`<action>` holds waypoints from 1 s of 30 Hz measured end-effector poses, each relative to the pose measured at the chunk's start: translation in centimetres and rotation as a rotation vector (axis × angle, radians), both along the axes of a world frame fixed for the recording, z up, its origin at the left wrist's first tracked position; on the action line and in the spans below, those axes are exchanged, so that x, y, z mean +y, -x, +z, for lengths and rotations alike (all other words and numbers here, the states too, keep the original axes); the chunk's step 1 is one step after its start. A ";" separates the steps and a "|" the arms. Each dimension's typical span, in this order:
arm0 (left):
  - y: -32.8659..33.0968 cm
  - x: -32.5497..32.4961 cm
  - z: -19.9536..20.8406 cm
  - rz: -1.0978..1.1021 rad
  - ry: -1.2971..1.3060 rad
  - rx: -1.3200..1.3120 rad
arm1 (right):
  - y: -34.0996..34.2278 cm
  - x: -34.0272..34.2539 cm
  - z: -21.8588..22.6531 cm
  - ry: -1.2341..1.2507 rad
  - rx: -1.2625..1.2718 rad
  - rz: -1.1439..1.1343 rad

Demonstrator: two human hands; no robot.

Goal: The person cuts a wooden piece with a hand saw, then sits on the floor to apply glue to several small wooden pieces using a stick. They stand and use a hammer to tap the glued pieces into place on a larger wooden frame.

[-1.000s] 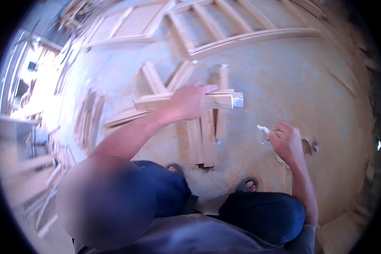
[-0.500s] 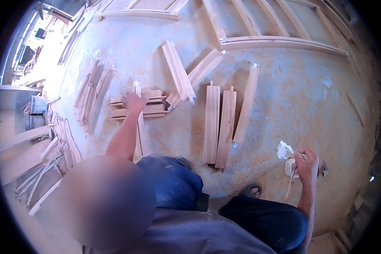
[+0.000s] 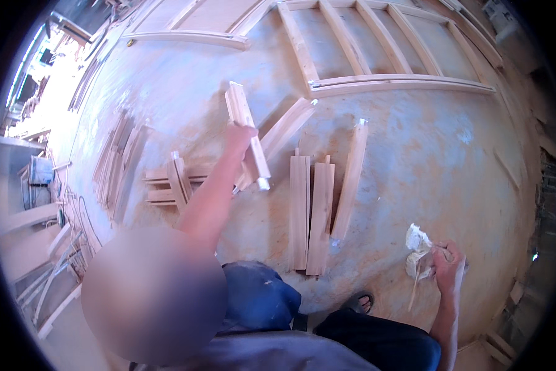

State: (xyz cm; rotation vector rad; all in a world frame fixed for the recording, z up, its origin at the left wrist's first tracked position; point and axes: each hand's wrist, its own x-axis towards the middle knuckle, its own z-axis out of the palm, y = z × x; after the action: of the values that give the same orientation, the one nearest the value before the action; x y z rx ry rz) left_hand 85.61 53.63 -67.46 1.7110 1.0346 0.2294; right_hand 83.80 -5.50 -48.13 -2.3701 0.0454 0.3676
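My left hand (image 3: 243, 135) is closed round the middle of a short wooden rail (image 3: 257, 159), whose two ends are white. It is held slanted above another wooden piece (image 3: 288, 125). To its left, a narrow wooden piece (image 3: 179, 179) with a whitish tip lies across a small stack of rails (image 3: 160, 196). Off to the right, my right hand (image 3: 449, 267) is closed beside a crumpled white mass (image 3: 417, 237) and a thin stick (image 3: 413, 294). The fingers hide exactly what they grip.
Two long pieces (image 3: 300, 210) lie side by side in front of me, with a third piece (image 3: 351, 179) angled beside them. Ladder-like wooden frames (image 3: 401, 83) lie at the far side. More strips (image 3: 114, 164) are at left, near cables and a blue-grey bucket (image 3: 41, 170).
My left hand has left the white-tipped piece on the stack, moved right and taken hold of the slanted rail. My right hand stays by the white mass. The view has shifted somewhat.
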 end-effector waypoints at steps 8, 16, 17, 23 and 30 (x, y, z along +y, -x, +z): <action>5.3 -7.9 9.9 -0.311 0.529 -0.308 | -5.8 9.3 5.5 -0.086 -0.402 0.246; 5.8 -16.6 15.8 -0.666 0.414 -0.278 | -6.4 14.3 7.0 -0.052 -0.939 0.607; 6.0 -17.4 16.4 -0.722 0.360 -0.271 | -6.1 14.2 7.1 -0.043 -0.986 0.615; 6.9 -19.9 18.4 -0.874 0.207 -0.248 | -5.4 12.4 7.3 0.027 -1.068 0.533; 7.9 -20.7 19.7 -0.943 0.160 -0.157 | -6.3 7.9 8.0 0.082 -1.144 0.321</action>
State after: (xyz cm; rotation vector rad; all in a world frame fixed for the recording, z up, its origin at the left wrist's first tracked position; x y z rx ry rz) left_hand 77.75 32.91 -47.77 1.8139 0.0602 -0.3155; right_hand 90.09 2.36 -40.11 -2.3272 -0.8550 -0.8797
